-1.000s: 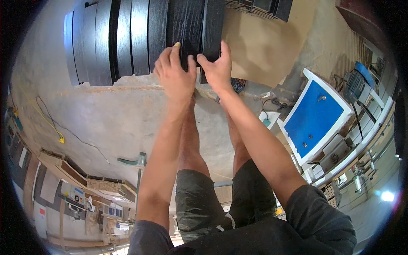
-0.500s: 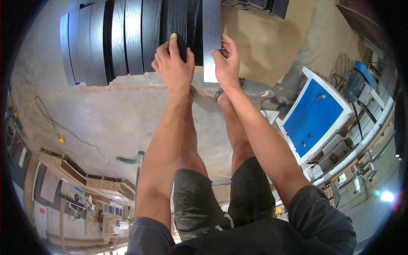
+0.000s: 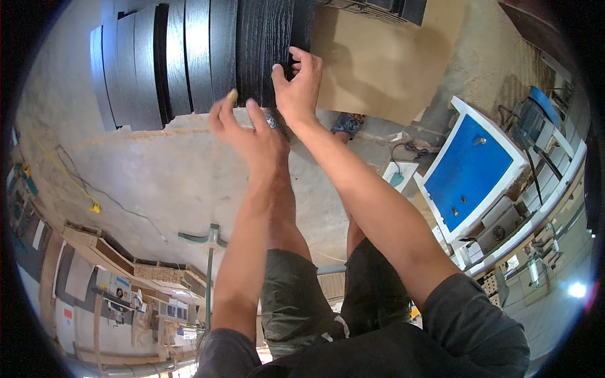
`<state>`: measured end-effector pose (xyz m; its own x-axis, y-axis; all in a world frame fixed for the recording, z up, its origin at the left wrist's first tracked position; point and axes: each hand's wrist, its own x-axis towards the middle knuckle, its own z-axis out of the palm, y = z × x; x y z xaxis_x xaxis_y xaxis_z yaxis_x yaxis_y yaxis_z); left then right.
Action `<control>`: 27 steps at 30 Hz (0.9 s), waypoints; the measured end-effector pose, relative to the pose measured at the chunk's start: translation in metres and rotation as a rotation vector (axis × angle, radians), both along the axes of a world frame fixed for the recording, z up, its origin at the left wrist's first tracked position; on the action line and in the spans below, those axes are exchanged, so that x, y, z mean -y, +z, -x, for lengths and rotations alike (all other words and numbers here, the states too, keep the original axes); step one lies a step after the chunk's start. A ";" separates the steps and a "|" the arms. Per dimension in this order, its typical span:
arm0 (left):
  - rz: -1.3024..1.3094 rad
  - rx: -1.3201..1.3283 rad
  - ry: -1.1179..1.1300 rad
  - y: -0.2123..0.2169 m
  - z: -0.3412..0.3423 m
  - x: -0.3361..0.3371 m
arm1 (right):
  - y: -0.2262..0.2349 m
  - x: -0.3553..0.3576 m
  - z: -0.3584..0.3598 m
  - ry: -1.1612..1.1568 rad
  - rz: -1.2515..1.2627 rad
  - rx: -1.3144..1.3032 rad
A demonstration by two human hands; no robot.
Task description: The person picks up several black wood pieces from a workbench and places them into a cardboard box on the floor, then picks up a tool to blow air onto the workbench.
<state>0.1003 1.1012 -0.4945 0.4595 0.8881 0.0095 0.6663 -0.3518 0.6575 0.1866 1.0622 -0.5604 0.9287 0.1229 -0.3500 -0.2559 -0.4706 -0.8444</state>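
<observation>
A row of dark wood-grain boards [image 3: 224, 57] lies side by side at the top of the view, some shining with reflected light. My right hand [image 3: 299, 88] is on the boards at the row's right end, thumb and forefinger apart and the other fingers partly bent. Just below the near ends of the boards is my left hand [image 3: 242, 129], slightly blurred. Its fingers are spread, nothing is in them, and one fingertip has a yellow covering.
Brown sheet material [image 3: 372, 69] lies right of the boards. A blue panel with a white frame [image 3: 469, 170] stands further right. On the concrete floor are a yellow-ended cable [image 3: 94, 206] and a green T-shaped tool [image 3: 211, 237]. My feet are beneath the row's near edge.
The board my right hand held at the right has moved left against the row. My right hand moved left with it, while my left hand drew back off the boards towards me.
</observation>
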 end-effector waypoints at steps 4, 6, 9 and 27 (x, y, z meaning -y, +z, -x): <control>0.169 -0.017 0.180 0.006 0.049 0.039 | 0.001 -0.006 0.001 0.062 0.118 0.140; 0.552 -0.059 0.441 0.000 0.062 0.052 | -0.001 -0.007 0.003 0.052 0.007 0.050; 1.339 0.443 0.797 -0.017 0.056 0.051 | -0.002 0.006 -0.003 0.138 -0.038 0.032; 1.168 -0.168 0.184 0.020 0.124 0.042 | 0.148 0.305 0.050 -0.031 -0.028 -0.542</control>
<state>-0.0241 1.0590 -0.4740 0.2427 0.3721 -0.8959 0.7521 0.5111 0.4160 0.1364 0.7574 -0.4120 0.6194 0.1150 -0.7766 -0.6714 -0.4352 -0.5999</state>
